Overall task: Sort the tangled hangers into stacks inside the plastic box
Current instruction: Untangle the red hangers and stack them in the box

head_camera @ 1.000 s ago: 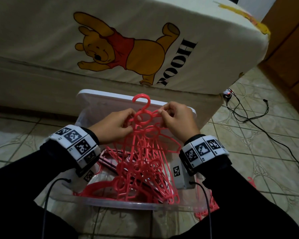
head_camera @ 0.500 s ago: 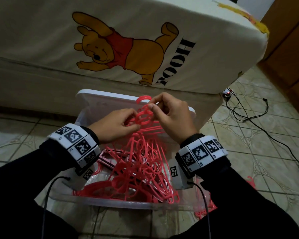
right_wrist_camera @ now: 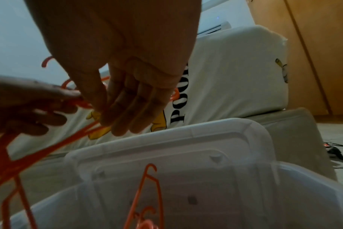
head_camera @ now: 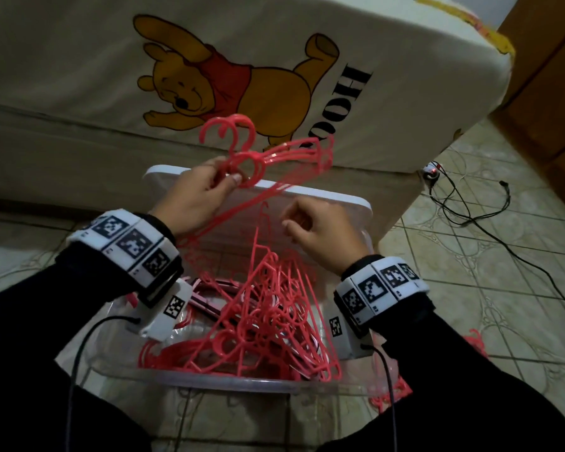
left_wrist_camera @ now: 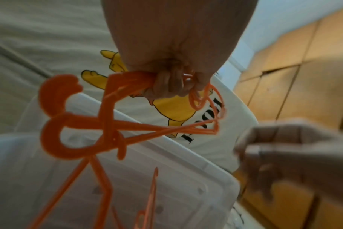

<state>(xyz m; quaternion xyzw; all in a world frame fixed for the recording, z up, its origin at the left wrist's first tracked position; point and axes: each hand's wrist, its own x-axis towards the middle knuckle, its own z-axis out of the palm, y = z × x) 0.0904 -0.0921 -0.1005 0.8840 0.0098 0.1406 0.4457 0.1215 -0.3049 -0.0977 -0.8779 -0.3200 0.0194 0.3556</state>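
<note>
My left hand [head_camera: 225, 174] grips a small bundle of pink hangers [head_camera: 274, 156] by their necks, raised above the back of the clear plastic box [head_camera: 242, 383]. The left wrist view shows the fingers of that left hand [left_wrist_camera: 172, 83] curled round the hangers [left_wrist_camera: 72, 124], whose hooks stick out to the left. My right hand [head_camera: 287, 220] hovers over the box beside them, fingers loosely bent, holding nothing; its fingers [right_wrist_camera: 123, 111] hang relaxed in the right wrist view. A tangled heap of pink hangers [head_camera: 261, 327] fills the box below, one hook [right_wrist_camera: 150, 168] standing up.
The box's white lid [head_camera: 340, 203] leans against a bed with a bear-print sheet [head_camera: 274, 76]. Black cables [head_camera: 470, 216] trail over the tiled floor at right. Stray pink hangers [head_camera: 388, 396] lie outside the box's right corner. Wooden cabinet doors [head_camera: 552, 93] stand far right.
My left hand has lifted a bundle of hangers up and clear of the tangle. My right hand has let go of them and dropped to the right.
</note>
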